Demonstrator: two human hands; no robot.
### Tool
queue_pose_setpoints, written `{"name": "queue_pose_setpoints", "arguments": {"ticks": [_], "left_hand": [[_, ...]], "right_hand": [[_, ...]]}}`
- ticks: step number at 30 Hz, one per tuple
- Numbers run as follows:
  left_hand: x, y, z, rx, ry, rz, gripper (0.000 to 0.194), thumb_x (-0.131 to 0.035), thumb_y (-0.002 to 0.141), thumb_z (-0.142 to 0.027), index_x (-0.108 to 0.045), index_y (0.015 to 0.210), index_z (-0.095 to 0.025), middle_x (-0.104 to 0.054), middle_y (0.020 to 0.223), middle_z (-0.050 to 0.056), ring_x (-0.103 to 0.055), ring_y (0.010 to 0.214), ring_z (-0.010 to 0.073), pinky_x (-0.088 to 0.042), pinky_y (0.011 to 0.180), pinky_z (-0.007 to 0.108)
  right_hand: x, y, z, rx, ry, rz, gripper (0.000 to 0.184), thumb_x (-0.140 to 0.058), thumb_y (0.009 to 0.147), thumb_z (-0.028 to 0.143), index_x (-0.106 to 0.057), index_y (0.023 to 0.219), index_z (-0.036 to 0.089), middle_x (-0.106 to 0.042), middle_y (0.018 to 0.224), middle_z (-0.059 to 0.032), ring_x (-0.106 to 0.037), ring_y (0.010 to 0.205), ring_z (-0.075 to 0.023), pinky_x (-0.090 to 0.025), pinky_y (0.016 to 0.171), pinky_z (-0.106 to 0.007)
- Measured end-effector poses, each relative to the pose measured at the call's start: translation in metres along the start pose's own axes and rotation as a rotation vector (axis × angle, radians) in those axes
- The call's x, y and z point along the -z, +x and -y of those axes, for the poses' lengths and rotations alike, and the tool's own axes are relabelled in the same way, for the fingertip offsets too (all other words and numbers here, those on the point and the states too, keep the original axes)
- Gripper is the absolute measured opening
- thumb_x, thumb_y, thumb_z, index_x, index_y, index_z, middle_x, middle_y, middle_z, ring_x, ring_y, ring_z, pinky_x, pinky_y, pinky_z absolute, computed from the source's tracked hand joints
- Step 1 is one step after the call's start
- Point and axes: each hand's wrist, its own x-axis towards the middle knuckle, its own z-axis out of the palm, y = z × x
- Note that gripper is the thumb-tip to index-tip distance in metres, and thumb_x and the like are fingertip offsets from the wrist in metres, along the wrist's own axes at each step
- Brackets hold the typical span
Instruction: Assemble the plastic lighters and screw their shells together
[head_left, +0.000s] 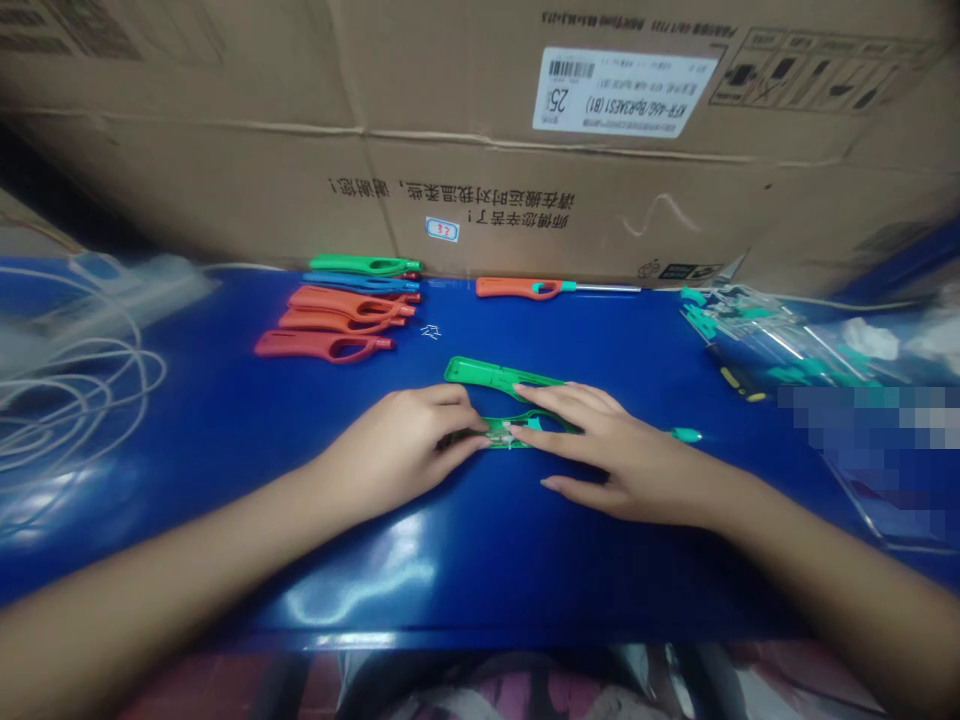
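In the head view a green lighter half-shell [491, 437] lies open side up on the blue table, with a clear part and a teal trigger piece [534, 424] inside. My left hand [409, 440] pinches its left end between thumb and fingers; exactly what lies in the pinch is partly hidden. Over its right part, my right hand [622, 450] is spread, one fingertip touching the inner parts and another reaching the second green half-shell [472, 371] just behind. A teal tip [685, 435] shows to the right of my right hand.
Several green, blue, orange and red lighter casings [322, 345] lie at the back left, beside small white pins [430, 331]. An assembled orange lighter [517, 288] rests against the cardboard [480, 190]. Metal rods with teal parts [780, 330] and a screwdriver [731, 382] are right; white cable [97, 370] coils left.
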Motion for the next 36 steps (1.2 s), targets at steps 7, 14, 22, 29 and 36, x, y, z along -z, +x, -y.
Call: {"name": "queue_pose_setpoints", "arguments": {"ticks": [7,14,22,29,36], "left_hand": [[-0.001,-0.001,-0.001,-0.013,0.02,0.013,0.019,-0.059,0.099,-0.028,-0.075,0.101,-0.019,-0.068,0.094,0.003,-0.067,0.085,0.017,-0.051,0.076,0.029],[-0.002,0.0,-0.002,0.012,0.039,0.008,0.017,-0.06,0.098,-0.027,-0.074,0.1,-0.019,-0.068,0.094,0.003,-0.067,0.085,0.0174,-0.051,0.076,0.029],[-0.003,-0.002,-0.004,0.005,0.055,0.012,0.018,-0.058,0.099,-0.026,-0.074,0.099,-0.019,-0.067,0.094,0.003,-0.067,0.085,0.0184,-0.052,0.076,0.031],[-0.004,-0.002,-0.004,0.004,0.067,0.006,0.019,-0.057,0.099,-0.026,-0.075,0.1,-0.018,-0.067,0.094,0.004,-0.068,0.084,0.0188,-0.053,0.076,0.031],[-0.005,-0.002,-0.004,0.006,0.067,0.005,0.02,-0.057,0.099,-0.026,-0.076,0.101,-0.019,-0.067,0.095,0.003,-0.068,0.085,0.0186,-0.053,0.077,0.031]], "right_hand": [[0.002,-0.001,0.0,-0.013,-0.06,0.035,0.051,-0.051,0.101,0.039,-0.045,0.151,0.03,-0.025,0.166,-0.0117,-0.025,0.152,-0.0304,-0.024,0.121,-0.059],[0.007,0.001,0.001,0.039,-0.131,0.023,0.047,-0.049,0.102,0.034,-0.05,0.148,0.026,-0.026,0.165,-0.0141,-0.029,0.151,-0.0312,-0.025,0.121,-0.06],[0.011,-0.002,0.005,0.025,-0.177,0.019,0.049,-0.052,0.1,0.032,-0.049,0.148,0.026,-0.024,0.166,-0.0131,-0.031,0.15,-0.0323,-0.026,0.12,-0.062],[0.015,-0.004,-0.001,-0.016,-0.164,0.006,0.053,-0.053,0.1,0.035,-0.043,0.152,0.033,-0.019,0.168,-0.0091,-0.027,0.151,-0.0319,-0.024,0.12,-0.063],[0.009,-0.002,0.002,-0.021,-0.084,0.109,0.054,-0.051,0.101,0.042,-0.04,0.153,0.034,-0.015,0.169,-0.0104,-0.019,0.154,-0.0305,-0.02,0.121,-0.063]]}}
